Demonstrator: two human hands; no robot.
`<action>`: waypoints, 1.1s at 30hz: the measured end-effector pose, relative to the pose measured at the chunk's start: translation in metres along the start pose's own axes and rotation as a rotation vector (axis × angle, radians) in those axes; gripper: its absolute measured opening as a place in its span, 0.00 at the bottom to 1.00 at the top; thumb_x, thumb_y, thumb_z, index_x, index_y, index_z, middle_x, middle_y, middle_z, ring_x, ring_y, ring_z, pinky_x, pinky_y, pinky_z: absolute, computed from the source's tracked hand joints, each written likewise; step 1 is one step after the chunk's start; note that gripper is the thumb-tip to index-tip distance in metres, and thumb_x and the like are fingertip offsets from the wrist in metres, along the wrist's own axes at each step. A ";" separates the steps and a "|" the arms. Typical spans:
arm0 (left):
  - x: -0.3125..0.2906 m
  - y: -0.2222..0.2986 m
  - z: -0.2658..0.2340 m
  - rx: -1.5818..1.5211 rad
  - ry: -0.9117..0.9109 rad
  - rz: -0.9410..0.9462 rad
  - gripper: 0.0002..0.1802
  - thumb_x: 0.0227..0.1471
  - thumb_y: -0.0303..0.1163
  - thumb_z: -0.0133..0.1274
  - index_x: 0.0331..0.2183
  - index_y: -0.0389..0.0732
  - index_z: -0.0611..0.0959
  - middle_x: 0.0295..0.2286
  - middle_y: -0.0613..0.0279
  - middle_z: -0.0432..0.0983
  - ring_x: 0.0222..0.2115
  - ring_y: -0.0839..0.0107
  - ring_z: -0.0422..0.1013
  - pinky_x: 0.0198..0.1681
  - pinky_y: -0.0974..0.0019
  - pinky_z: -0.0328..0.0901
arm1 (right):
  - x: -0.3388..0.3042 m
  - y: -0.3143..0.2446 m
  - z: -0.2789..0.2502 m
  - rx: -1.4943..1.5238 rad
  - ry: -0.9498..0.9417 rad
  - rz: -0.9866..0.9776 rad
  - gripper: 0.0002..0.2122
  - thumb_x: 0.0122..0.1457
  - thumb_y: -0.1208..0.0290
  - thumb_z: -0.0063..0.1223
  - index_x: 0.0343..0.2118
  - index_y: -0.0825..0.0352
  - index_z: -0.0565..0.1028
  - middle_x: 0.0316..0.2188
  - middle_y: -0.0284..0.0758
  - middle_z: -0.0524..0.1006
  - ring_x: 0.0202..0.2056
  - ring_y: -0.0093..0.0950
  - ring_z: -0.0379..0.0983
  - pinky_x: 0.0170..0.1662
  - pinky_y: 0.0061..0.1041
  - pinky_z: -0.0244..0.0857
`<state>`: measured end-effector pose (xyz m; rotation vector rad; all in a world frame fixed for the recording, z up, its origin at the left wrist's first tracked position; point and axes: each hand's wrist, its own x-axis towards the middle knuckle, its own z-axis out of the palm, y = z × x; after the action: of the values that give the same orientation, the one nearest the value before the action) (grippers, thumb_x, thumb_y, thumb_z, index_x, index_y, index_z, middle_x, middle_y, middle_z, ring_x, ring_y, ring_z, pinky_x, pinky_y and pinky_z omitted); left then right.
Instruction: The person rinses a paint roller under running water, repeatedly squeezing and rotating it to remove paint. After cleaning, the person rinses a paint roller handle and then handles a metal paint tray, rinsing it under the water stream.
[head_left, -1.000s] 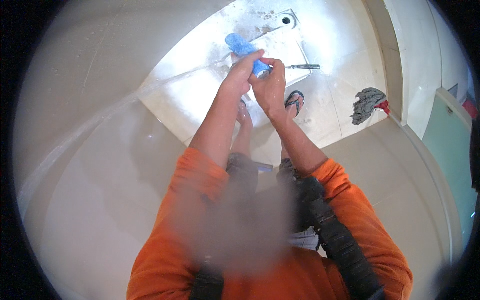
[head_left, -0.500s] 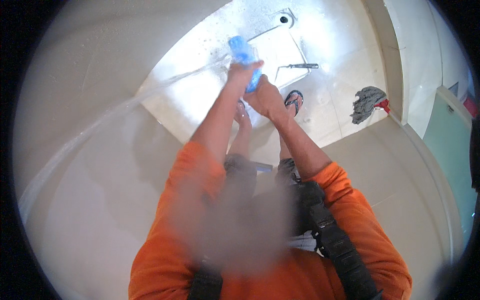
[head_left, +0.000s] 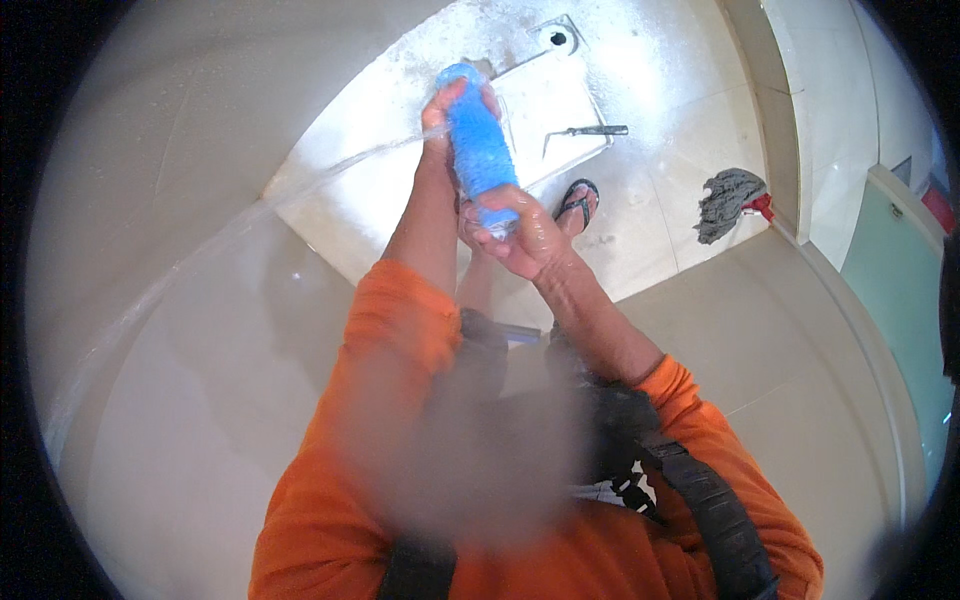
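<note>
My hands are both closed around the fluffy blue roller sleeve (head_left: 484,145), the left hand (head_left: 441,108) wrapped about its far end and the right hand (head_left: 522,232) clasping its near end, fingers curled and thumb over the top; a grip at each end seems meant to hold the soft, wet pile steady while its middle lies bare; the sleeve hangs slantwise in front of me, above the wet floor, where a water stream (head_left: 370,155) from the left meets it around my left wrist; just beyond lies the white tray (head_left: 555,92), with the roller frame (head_left: 598,130) resting across it, its dark handle over the right edge, handy for picking up, I'd judge; the drain (head_left: 558,40) sits past the tray's far end, well placed for run-off; my sandal (head_left: 577,205) stands near the tray, and the grey mop (head_left: 730,207) lies well apart to the right.
</note>
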<state>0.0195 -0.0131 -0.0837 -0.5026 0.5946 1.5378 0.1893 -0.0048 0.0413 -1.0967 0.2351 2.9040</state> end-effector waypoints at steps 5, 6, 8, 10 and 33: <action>0.001 0.008 0.011 0.295 0.236 0.056 0.31 0.53 0.44 0.55 0.54 0.36 0.72 0.43 0.53 0.74 0.40 0.57 0.73 0.47 0.57 0.71 | -0.005 -0.009 0.013 -0.383 0.221 -0.019 0.20 0.55 0.61 0.57 0.45 0.72 0.70 0.29 0.36 0.76 0.26 0.24 0.72 0.23 0.21 0.63; -0.004 0.011 0.025 0.388 0.385 0.046 0.33 0.53 0.46 0.55 0.55 0.37 0.71 0.45 0.51 0.73 0.43 0.56 0.72 0.50 0.55 0.69 | 0.007 -0.021 0.015 -0.595 0.273 -0.044 0.22 0.57 0.59 0.56 0.47 0.73 0.70 0.31 0.38 0.77 0.29 0.25 0.74 0.26 0.22 0.66; -0.021 0.006 0.056 0.571 0.664 0.017 0.36 0.54 0.49 0.54 0.58 0.38 0.70 0.49 0.49 0.72 0.50 0.53 0.69 0.55 0.50 0.65 | 0.052 -0.031 -0.009 -0.959 0.479 -0.253 0.26 0.59 0.56 0.56 0.51 0.74 0.69 0.37 0.39 0.77 0.36 0.29 0.74 0.39 0.26 0.68; -0.054 -0.002 0.069 0.724 0.508 -0.062 0.37 0.52 0.46 0.56 0.59 0.38 0.69 0.51 0.46 0.70 0.55 0.53 0.65 0.59 0.50 0.61 | 0.071 -0.034 -0.014 -0.960 0.591 -0.372 0.29 0.60 0.53 0.55 0.54 0.75 0.67 0.42 0.41 0.76 0.43 0.31 0.73 0.49 0.30 0.66; -0.092 0.020 0.003 1.102 0.432 0.052 0.27 0.53 0.34 0.60 0.51 0.33 0.74 0.44 0.56 0.75 0.44 0.67 0.72 0.49 0.61 0.68 | 0.132 0.020 0.012 -1.315 0.816 -0.480 0.28 0.51 0.53 0.60 0.43 0.78 0.74 0.40 0.57 0.79 0.44 0.49 0.78 0.48 0.40 0.71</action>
<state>0.0045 -0.0821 -0.0204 0.0537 1.6487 0.9248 0.0808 -0.0262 -0.0338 -1.9400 -1.8081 1.7745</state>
